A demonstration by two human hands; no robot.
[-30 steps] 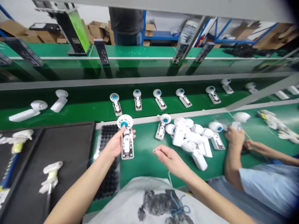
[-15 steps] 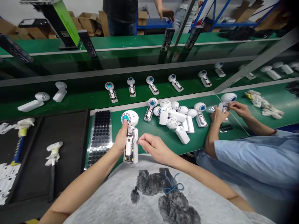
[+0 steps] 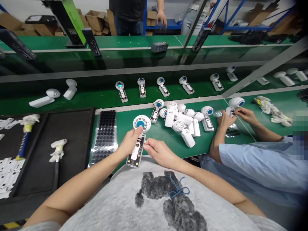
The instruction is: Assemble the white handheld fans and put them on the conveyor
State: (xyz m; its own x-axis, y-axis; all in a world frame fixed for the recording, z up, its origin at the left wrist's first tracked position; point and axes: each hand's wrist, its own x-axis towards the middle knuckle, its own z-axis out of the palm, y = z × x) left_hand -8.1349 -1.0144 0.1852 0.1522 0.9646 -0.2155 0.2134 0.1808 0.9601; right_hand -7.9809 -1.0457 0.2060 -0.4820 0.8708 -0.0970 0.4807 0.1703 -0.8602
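Partly, the handheld fan [image 3: 136, 152] is hidden by the left hand [image 3: 128, 142], which grips it around the neck near the close edge of the green table [image 3: 158, 131]; the thumb lies over the blue hub, and the fingers behind are mostly out of sight. The right hand [image 3: 161, 153] has its thumb and fingers pressed together at the side of the fan's body, but whether some small part sits between the tips cannot be made out. Beyond, white fans [image 3: 184, 118] are heaped so that some cover others. To the right, a co-worker's hands [image 3: 226, 118] hide much of another fan [image 3: 237, 102]. The wrapped hammer [image 3: 59, 147] loses its handle's end behind the left forearm, and the top edge cuts off a standing person [image 3: 127, 12].
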